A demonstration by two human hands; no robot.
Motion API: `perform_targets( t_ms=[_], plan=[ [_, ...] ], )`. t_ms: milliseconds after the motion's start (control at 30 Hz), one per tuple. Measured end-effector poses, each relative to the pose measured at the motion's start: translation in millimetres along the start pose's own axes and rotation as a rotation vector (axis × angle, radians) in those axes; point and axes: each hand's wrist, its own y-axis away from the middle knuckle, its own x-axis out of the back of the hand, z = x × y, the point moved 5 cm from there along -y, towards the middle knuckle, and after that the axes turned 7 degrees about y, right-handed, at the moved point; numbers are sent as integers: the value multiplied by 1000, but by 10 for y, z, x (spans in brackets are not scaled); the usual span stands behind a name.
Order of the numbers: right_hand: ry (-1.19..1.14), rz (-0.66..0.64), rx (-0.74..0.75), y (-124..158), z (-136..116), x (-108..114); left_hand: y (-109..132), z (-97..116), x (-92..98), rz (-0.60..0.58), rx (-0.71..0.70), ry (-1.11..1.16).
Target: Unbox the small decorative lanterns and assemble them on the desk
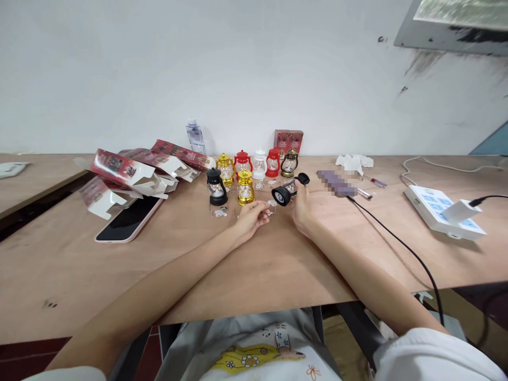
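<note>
My right hand (302, 209) grips a small black lantern (291, 189), tipped on its side with its round base facing left toward me. My left hand (254, 218) is closed, thumb and fingertips pressed together just left of that lantern's base; whatever they pinch is too small to make out. Beyond it stand a gold lantern (245, 188) and another black lantern (216, 188), both upright. Behind these is a row with a second gold lantern (225, 168), two red ones, a white lantern (259, 164) and a dark bronze lantern (290, 163). Small white cutouts (219, 212) lie on the tabletop.
Opened red boxes (130, 172) pile up at left, partly over a phone (129, 221). A bottle (196, 137) and red boxes (288, 141) stand by the wall. Rightward lie crumpled tissue (353, 162), a screwdriver (377, 182), a cabled, pixelated device (335, 183) and a power strip (444, 211).
</note>
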Motion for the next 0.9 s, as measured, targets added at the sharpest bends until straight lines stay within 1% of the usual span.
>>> perform_targets(
  t_ms=[100, 233, 367, 567, 667, 733, 767, 867, 900],
  plan=[
    [-108, 70, -108, -41, 23, 13, -6, -10, 4, 5, -8, -12],
    [-194, 81, -216, -50, 76, 8, 3, -16, -9, -6, -19, -40],
    [-211, 32, -245, -25, 108, -19, 28, -14, -29, -34, -50, -77],
    [-181, -103, -309, 79, 119, -145, 46, -21, -47, -72, -103, -120],
    [-172, -149, -349, 113, 124, -186, 35, -14, -37, -90, -154, -167],
    [-182, -143, -359, 109, 120, -184, 41, 9, -29, -101, -221, -275],
    [-191, -133, -360, 100, 116, -177, 56, 30, -31, -104, -276, -372],
    [-212, -82, -360, 62, 111, -139, 159, 88, -90, -124, -483, -815],
    [-220, -64, -359, 52, 109, -126, 201, 86, -122, -137, -530, -978]
  ],
)
